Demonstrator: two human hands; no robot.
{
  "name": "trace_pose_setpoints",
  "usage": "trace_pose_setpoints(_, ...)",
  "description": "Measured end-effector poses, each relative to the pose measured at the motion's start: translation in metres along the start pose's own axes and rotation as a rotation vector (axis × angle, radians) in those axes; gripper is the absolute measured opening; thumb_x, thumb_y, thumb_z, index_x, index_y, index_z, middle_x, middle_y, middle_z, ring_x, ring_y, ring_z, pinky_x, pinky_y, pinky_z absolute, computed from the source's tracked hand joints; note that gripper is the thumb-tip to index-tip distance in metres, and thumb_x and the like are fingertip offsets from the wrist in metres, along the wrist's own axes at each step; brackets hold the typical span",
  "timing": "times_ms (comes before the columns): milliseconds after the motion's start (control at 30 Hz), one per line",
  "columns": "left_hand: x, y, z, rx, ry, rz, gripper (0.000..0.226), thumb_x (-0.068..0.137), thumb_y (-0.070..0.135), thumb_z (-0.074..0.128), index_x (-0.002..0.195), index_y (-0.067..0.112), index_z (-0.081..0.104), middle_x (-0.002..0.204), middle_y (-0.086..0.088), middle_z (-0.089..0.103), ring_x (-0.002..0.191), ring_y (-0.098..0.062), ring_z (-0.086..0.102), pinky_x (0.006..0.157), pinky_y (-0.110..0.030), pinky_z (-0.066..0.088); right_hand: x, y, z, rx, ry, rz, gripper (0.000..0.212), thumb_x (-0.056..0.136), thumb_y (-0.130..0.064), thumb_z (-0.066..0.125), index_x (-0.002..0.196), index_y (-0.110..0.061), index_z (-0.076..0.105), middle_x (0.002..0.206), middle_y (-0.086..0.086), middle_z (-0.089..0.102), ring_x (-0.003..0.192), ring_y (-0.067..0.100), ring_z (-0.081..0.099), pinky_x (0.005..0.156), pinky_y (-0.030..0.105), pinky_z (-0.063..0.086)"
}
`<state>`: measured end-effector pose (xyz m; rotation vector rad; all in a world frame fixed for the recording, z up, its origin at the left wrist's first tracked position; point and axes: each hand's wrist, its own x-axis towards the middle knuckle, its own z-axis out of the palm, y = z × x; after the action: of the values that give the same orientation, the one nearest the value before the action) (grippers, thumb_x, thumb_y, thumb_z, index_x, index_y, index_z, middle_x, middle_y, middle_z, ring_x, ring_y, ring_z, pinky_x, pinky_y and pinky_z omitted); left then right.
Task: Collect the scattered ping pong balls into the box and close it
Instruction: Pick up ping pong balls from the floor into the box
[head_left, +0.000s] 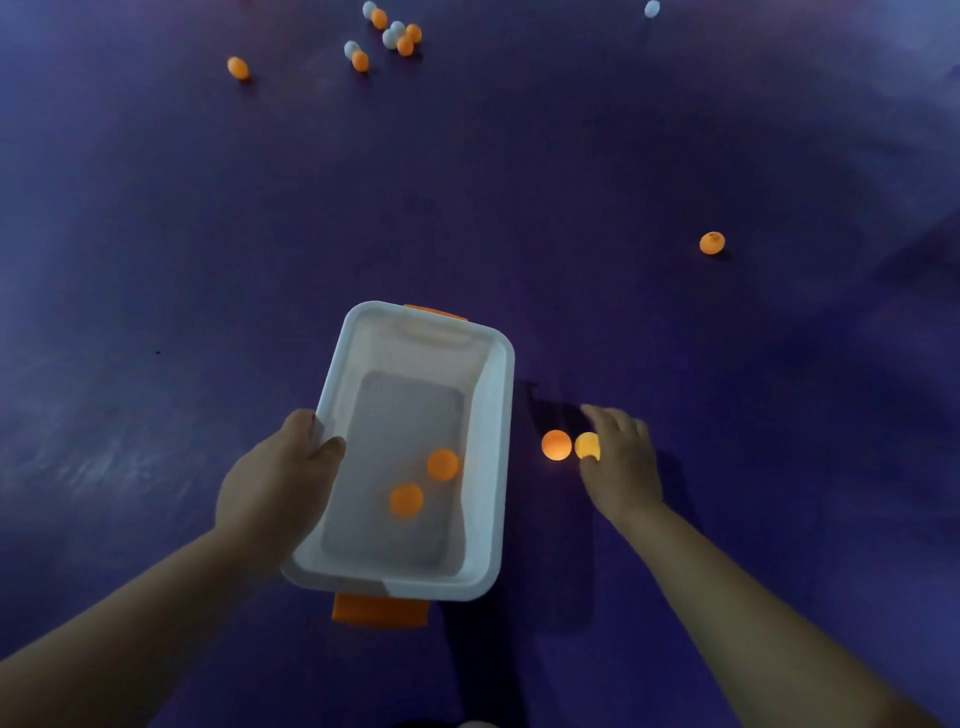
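Note:
A white plastic box (488, 467) with orange latches at both ends is held above the purple floor, lid off. My left hand (280, 483) grips its left rim, thumb inside. Two orange balls (442, 464) (407, 500) lie in it. To the right of the box, my right hand (621, 457) curls its fingers round a yellow-orange ball (586, 445) on the floor. Another orange ball (556, 445) sits just left of that one, between the hand and the box.
One orange ball (711, 242) lies alone at the right. A cluster of several orange and white balls (389, 36) sits far ahead, with a lone orange ball (238, 68) to its left and a white ball (652, 8) at the top right. No lid is in view.

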<state>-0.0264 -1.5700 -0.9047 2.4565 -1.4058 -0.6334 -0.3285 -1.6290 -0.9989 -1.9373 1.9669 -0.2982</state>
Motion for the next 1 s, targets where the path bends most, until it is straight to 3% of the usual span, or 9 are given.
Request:
trace_pose_setpoints(100, 0.001, 0.0, -0.002, 0.088, -0.001, 0.007, 0.019, 0.094, 0.029, 0.044, 0.087, 0.011, 0.043, 0.065, 0.001, 0.046, 0.053, -0.012, 0.038, 0.049, -0.029, 0.026, -0.006, 0.017, 0.014, -0.138, -0.155, 0.012, 0.059, 0.089, -0.015, 0.059, 0.143, -0.025, 0.037, 0.139, -0.002, 0.041, 0.125, 0.02, 0.037, 0.099, 0.033, 0.04)
trace_pose_setpoints(200, 0.004, -0.002, -0.006, 0.156, -0.02, 0.018, 0.018, 0.095, 0.03, 0.043, 0.09, 0.013, 0.043, 0.064, 0.007, 0.04, 0.052, -0.008, 0.033, 0.047, -0.027, 0.023, -0.007, 0.026, 0.016, -0.006, -0.041, 0.151, 0.043, 0.089, -0.013, 0.061, 0.13, -0.018, 0.05, 0.127, 0.008, 0.051, 0.111, 0.021, 0.047, 0.078, 0.03, 0.043)
trace_pose_setpoints(300, 0.005, -0.004, -0.007, 0.143, -0.025, 0.009, 0.02, 0.095, 0.031, 0.043, 0.09, 0.012, 0.046, 0.064, 0.005, 0.042, 0.053, -0.009, 0.034, 0.047, -0.027, 0.025, -0.007, 0.005, 0.005, 0.346, 0.159, 0.273, 0.036, 0.088, -0.022, 0.064, 0.121, -0.015, 0.053, 0.119, 0.006, 0.054, 0.095, 0.016, 0.052, 0.071, 0.028, 0.041)
trace_pose_setpoints(400, 0.007, -0.004, -0.005, 0.134, -0.02, 0.027, 0.021, 0.095, 0.03, 0.042, 0.088, 0.011, 0.046, 0.065, 0.002, 0.045, 0.054, -0.011, 0.037, 0.048, -0.027, 0.027, -0.015, -0.047, -0.014, 0.642, 0.228, 0.049, 0.035, 0.084, -0.029, 0.069, 0.115, -0.019, 0.054, 0.107, -0.008, 0.057, 0.092, 0.01, 0.056, 0.073, 0.021, 0.047)
trace_pose_setpoints(533, 0.007, -0.005, -0.005, 0.16, -0.009, 0.041, 0.021, 0.095, 0.031, 0.041, 0.089, 0.011, 0.046, 0.066, 0.003, 0.046, 0.054, -0.011, 0.038, 0.047, -0.027, 0.027, -0.028, -0.099, -0.029, 0.748, 0.013, -0.288, 0.049, 0.078, -0.046, 0.066, 0.118, -0.022, 0.053, 0.106, -0.02, 0.054, 0.093, -0.001, 0.057, 0.075, 0.01, 0.048)
trace_pose_setpoints(667, 0.007, -0.006, -0.006, 0.164, -0.014, 0.053, 0.02, 0.095, 0.031, 0.043, 0.087, 0.013, 0.046, 0.067, 0.002, 0.049, 0.055, -0.011, 0.041, 0.047, -0.027, 0.027, -0.019, -0.087, -0.015, 0.59, 0.162, -0.27, 0.042, 0.087, -0.043, 0.057, 0.116, -0.014, 0.06, 0.102, -0.007, 0.058, 0.077, 0.01, 0.058, 0.07, 0.017, 0.051)
trace_pose_setpoints(767, 0.006, -0.006, -0.007, 0.141, -0.028, 0.052, 0.018, 0.093, 0.029, 0.046, 0.085, 0.013, 0.043, 0.065, 0.004, 0.044, 0.054, -0.009, 0.036, 0.045, -0.026, 0.023, -0.01, -0.056, 0.008, 0.237, 0.251, -0.096, 0.025, 0.09, -0.016, 0.059, 0.115, -0.013, 0.064, 0.11, 0.002, 0.061, 0.098, 0.016, 0.055, 0.078, 0.039, 0.055)
trace_pose_setpoints(900, 0.007, -0.006, -0.007, 0.095, -0.037, 0.048, 0.016, 0.092, 0.025, 0.05, 0.083, 0.014, 0.042, 0.064, 0.005, 0.042, 0.053, -0.008, 0.034, 0.045, -0.026, 0.022, -0.009, -0.023, 0.035, -0.1, -0.086, -0.082, 0.048, 0.09, -0.01, 0.058, 0.136, -0.021, 0.051, 0.137, 0.006, 0.045, 0.123, 0.026, 0.041, 0.099, 0.041, 0.044)
trace_pose_setpoints(1000, 0.009, -0.004, -0.007, 0.039, -0.037, 0.036, 0.022, 0.092, 0.026, 0.05, 0.074, 0.017, 0.04, 0.065, 0.003, 0.045, 0.054, -0.01, 0.037, 0.046, -0.027, 0.023, -0.005, -0.015, 0.035, -0.02, -0.098, -0.044, 0.05, 0.088, 0.003, 0.052, 0.133, -0.019, 0.053, 0.125, 0.01, 0.05, 0.112, 0.028, 0.049, 0.089, 0.039, 0.049)
